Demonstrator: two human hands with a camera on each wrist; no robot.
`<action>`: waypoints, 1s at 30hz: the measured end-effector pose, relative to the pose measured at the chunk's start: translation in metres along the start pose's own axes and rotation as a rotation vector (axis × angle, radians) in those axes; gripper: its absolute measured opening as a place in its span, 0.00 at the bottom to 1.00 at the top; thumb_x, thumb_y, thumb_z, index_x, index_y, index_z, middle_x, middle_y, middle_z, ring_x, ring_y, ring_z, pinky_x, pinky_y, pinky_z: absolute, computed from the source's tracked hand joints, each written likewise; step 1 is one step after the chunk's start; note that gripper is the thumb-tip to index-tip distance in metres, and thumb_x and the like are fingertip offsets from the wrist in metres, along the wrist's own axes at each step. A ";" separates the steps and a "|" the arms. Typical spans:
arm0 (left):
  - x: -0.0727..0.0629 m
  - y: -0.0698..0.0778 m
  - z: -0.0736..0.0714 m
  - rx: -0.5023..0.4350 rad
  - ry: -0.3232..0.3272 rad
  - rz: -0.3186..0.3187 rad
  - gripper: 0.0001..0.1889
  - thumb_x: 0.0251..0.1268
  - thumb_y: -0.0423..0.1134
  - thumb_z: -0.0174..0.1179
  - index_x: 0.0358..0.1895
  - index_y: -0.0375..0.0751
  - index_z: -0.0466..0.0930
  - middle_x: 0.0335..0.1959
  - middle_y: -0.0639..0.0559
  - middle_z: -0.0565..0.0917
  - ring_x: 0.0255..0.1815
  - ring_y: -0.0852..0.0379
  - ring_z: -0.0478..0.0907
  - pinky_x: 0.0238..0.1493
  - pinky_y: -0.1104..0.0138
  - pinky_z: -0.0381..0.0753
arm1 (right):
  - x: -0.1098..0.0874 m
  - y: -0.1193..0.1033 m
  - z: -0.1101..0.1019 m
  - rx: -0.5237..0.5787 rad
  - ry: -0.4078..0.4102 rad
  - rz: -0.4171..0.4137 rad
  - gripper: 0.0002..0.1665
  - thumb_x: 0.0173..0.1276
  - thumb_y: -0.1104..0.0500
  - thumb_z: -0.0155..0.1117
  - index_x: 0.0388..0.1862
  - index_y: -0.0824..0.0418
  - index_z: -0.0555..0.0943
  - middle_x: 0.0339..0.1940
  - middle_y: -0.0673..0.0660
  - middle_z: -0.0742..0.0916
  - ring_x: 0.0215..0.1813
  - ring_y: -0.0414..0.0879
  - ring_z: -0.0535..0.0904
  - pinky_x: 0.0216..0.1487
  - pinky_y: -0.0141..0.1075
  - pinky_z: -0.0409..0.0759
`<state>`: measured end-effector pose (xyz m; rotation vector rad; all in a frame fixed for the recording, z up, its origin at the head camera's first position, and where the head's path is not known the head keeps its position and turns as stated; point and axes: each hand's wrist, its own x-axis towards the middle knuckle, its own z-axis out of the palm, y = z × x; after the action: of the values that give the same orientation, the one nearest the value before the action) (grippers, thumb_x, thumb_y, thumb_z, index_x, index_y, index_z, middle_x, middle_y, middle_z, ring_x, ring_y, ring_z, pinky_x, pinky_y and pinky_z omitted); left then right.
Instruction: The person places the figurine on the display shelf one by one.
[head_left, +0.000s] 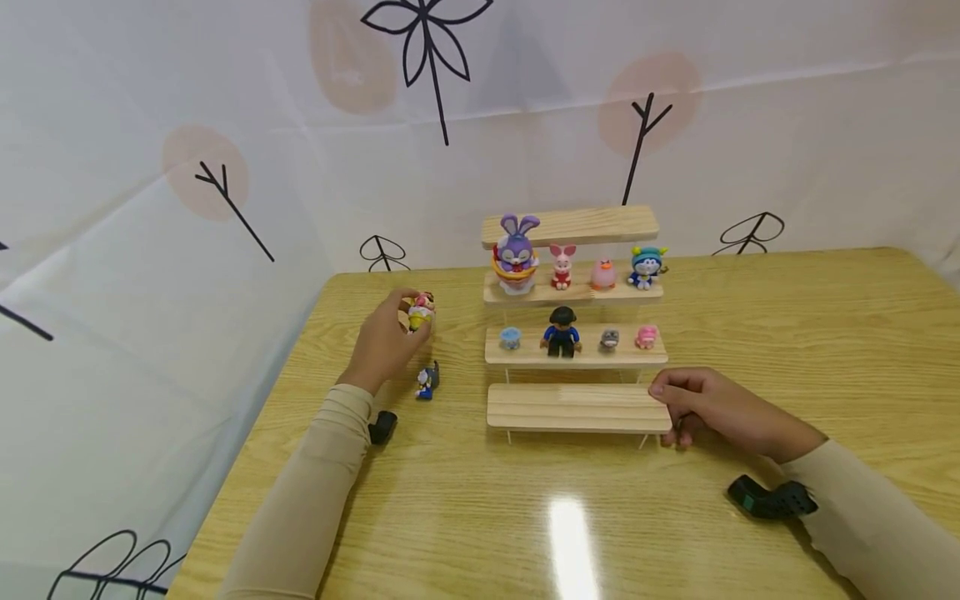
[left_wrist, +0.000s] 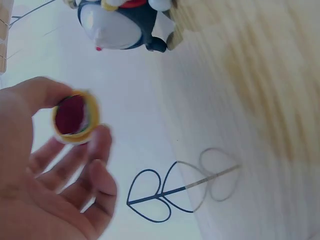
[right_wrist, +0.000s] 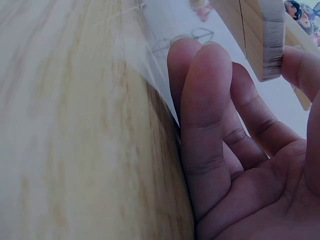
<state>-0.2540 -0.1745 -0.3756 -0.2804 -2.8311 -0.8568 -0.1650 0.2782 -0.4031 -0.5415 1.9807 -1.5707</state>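
My left hand (head_left: 384, 340) pinches a small figurine (head_left: 422, 312) with a pink-and-white top and yellow lower part, over the table's left side. Its round dark-red underside with a yellow rim faces the left wrist view, between thumb and fingertips. Just nearer me, a blue-and-white figurine (head_left: 426, 382) with a dark back piece stands on the table. At the right end of the lowest tier of a wooden display stand (head_left: 577, 407), my right hand (head_left: 708, 408) grips the corner. The thumb touches the board's end, and the other fingers curl below it beside the tabletop.
Upper tiers carry figurines: a purple rabbit (head_left: 516, 254), a pink piglet (head_left: 562, 267), a dark-capped figure (head_left: 561, 333) and several small ones. The lowest tier is bare wood. Black wrist devices (head_left: 771, 498) sit by both sleeves. A patterned white cloth (head_left: 525, 167) hangs behind the table.
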 end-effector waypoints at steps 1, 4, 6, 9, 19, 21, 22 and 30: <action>0.000 0.001 0.000 -0.012 0.028 0.017 0.26 0.69 0.47 0.63 0.68 0.50 0.68 0.54 0.46 0.80 0.31 0.56 0.76 0.26 0.64 0.76 | 0.000 0.000 0.000 -0.002 0.001 0.001 0.15 0.85 0.56 0.41 0.49 0.63 0.74 0.27 0.56 0.86 0.31 0.52 0.86 0.33 0.43 0.86; 0.001 0.004 -0.001 -0.050 0.116 0.073 0.25 0.69 0.46 0.63 0.67 0.50 0.70 0.52 0.46 0.81 0.29 0.56 0.76 0.24 0.64 0.75 | 0.000 -0.002 0.000 -0.009 0.003 0.003 0.15 0.85 0.56 0.42 0.49 0.63 0.74 0.28 0.56 0.86 0.31 0.51 0.86 0.32 0.43 0.86; 0.001 0.007 -0.002 -0.077 0.172 0.107 0.24 0.69 0.46 0.64 0.66 0.50 0.71 0.51 0.46 0.81 0.29 0.56 0.76 0.24 0.64 0.75 | 0.000 -0.002 0.000 -0.013 0.005 0.005 0.15 0.85 0.56 0.42 0.49 0.63 0.74 0.28 0.56 0.86 0.31 0.50 0.86 0.33 0.42 0.86; 0.000 0.011 -0.003 -0.123 0.242 0.146 0.25 0.68 0.45 0.64 0.66 0.49 0.71 0.51 0.46 0.81 0.30 0.56 0.77 0.25 0.64 0.76 | 0.000 -0.002 0.000 -0.013 0.006 0.007 0.14 0.85 0.56 0.42 0.49 0.62 0.74 0.28 0.56 0.86 0.31 0.50 0.86 0.33 0.42 0.86; -0.008 0.032 -0.011 -0.250 0.375 0.261 0.27 0.68 0.41 0.65 0.68 0.45 0.69 0.56 0.44 0.80 0.34 0.56 0.76 0.33 0.67 0.72 | -0.001 0.001 0.000 -0.033 0.027 0.011 0.14 0.85 0.55 0.42 0.50 0.62 0.75 0.25 0.55 0.81 0.31 0.54 0.87 0.34 0.44 0.87; -0.011 0.038 -0.014 -0.282 0.398 0.297 0.27 0.67 0.40 0.65 0.67 0.44 0.70 0.56 0.44 0.80 0.34 0.56 0.74 0.32 0.67 0.69 | -0.001 0.000 0.000 -0.032 0.025 0.011 0.14 0.85 0.55 0.42 0.50 0.62 0.75 0.25 0.55 0.81 0.32 0.54 0.87 0.34 0.44 0.87; -0.012 0.042 -0.014 -0.296 0.406 0.318 0.27 0.67 0.39 0.66 0.67 0.44 0.70 0.57 0.44 0.80 0.34 0.56 0.74 0.32 0.68 0.68 | -0.001 0.000 0.000 -0.031 0.025 0.011 0.14 0.85 0.55 0.42 0.50 0.62 0.75 0.25 0.55 0.81 0.32 0.54 0.87 0.34 0.44 0.87; -0.023 0.065 -0.018 -0.375 0.502 0.504 0.27 0.62 0.34 0.67 0.65 0.37 0.71 0.56 0.41 0.82 0.33 0.53 0.72 0.33 0.67 0.66 | -0.001 0.001 -0.001 -0.034 0.023 0.013 0.15 0.85 0.55 0.43 0.50 0.63 0.74 0.26 0.56 0.81 0.32 0.55 0.87 0.34 0.44 0.87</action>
<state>-0.2148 -0.1344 -0.3312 -0.6808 -2.0007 -1.1323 -0.1648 0.2795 -0.4040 -0.5251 2.0276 -1.5446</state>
